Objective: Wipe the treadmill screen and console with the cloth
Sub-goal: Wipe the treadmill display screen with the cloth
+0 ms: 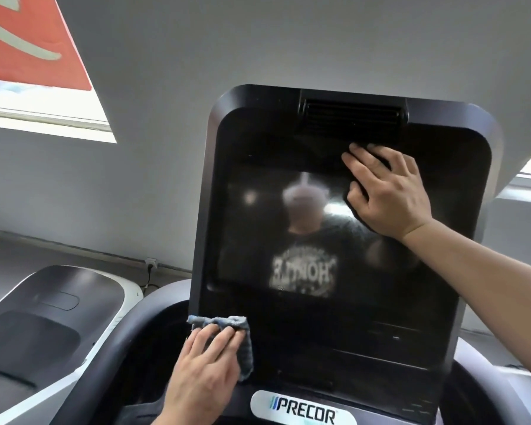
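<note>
The cloth [227, 335] is a small grey-blue rag, bunched and wrinkled, with a strip hanging down past your fingertips. Your left hand [204, 366] presses it against the lower left corner of the console [350, 338], fingers curled over the top of the bunch and gripping it. Above that hand the screen [304, 240] is dark and glossy, carrying a hazy film and bright spots of reflected light, along with a blurred reflection of a person in a printed shirt. Your right hand [383, 191] lies flat on the upper right corner of the screen, fingers spread and mostly straight, holding nothing, with the fingertips reaching just below the ribbed vent [353, 116] in the top of the console. Below your left hand a white badge [304, 412] reads PRECOR. To the left of that hand sits another machine [43, 326], in grey and white.
</note>
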Demonstrator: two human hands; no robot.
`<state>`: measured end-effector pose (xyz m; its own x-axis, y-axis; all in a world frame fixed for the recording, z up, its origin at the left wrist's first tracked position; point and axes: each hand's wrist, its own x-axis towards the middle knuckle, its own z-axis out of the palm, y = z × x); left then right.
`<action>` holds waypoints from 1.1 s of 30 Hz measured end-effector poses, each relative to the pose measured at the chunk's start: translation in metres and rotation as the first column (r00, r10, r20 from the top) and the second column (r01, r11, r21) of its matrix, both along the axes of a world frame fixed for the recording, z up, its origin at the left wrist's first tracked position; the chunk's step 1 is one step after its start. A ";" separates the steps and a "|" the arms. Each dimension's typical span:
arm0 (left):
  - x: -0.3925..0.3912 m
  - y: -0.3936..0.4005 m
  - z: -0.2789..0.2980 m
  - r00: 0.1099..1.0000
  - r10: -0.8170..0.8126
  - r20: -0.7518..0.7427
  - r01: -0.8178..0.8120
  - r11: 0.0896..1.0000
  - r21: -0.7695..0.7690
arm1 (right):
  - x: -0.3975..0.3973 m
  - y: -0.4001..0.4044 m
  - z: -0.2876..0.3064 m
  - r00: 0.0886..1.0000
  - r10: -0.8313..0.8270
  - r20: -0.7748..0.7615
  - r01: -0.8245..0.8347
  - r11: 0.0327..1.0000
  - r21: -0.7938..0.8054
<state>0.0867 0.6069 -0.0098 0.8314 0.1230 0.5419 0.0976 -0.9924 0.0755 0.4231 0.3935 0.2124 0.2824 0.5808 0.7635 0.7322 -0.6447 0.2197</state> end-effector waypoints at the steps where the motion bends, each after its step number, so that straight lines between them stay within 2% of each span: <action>1: 0.004 -0.007 0.004 0.998 -0.017 0.057 0.018 1.000 -0.001 | 0.000 -0.001 0.000 1.000 -0.002 0.001 0.002 1.000 -0.002; 4: 0.020 -0.046 -0.001 0.988 -0.134 0.078 0.134 0.991 0.005 | -0.001 -0.002 0.001 1.000 -0.015 -0.006 0.015 1.000 -0.015; 8: 0.046 -0.092 -0.008 0.955 -0.257 -0.151 0.254 0.967 -0.037 | -0.001 -0.003 0.003 0.999 -0.038 -0.036 0.036 0.998 -0.056; 12: 0.071 -0.142 0.001 0.926 -0.365 -0.094 0.363 0.931 -0.039 | -0.002 -0.005 0.007 0.996 -0.044 -0.072 0.038 0.996 -0.080; 15: 0.089 -0.171 0.014 0.875 -0.442 -0.197 0.438 0.896 -0.067 | -0.006 -0.005 0.010 0.992 -0.062 -0.110 0.049 0.992 -0.116; 19: 0.114 -0.215 0.020 0.828 -0.461 -0.319 0.490 0.872 0.012 | -0.014 -0.011 0.014 0.981 -0.031 -0.192 0.003 0.990 -0.144; 23: 0.129 -0.253 0.025 0.785 -0.451 -0.424 0.514 0.857 0.040 | -0.029 -0.033 0.011 0.970 0.028 -0.242 -0.038 0.999 -0.038; 25: 0.130 -0.260 0.025 0.795 -0.437 -0.420 0.519 0.849 0.100 | -0.042 -0.051 0.003 0.961 0.050 -0.273 -0.042 0.999 0.034; 27: 0.131 -0.254 0.028 0.774 -0.466 -0.429 0.544 0.836 0.075 | -0.060 -0.071 -0.014 0.951 0.052 -0.304 -0.016 0.993 0.119; 30: 0.135 -0.237 0.028 0.760 -0.559 -0.331 0.603 0.796 0.041 | -0.098 -0.100 -0.057 0.932 0.074 -0.354 0.013 0.971 0.237; 33: 0.131 -0.212 0.028 0.784 -0.556 -0.275 0.592 0.804 0.062 | -0.142 -0.122 -0.106 0.899 0.061 -0.433 0.080 0.950 0.301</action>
<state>0.2172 0.3946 0.0179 0.8260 -0.4780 0.2986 -0.4964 -0.8679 -0.0162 0.2808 0.2711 0.1063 0.6287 0.3363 0.7011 0.7012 -0.6350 -0.3242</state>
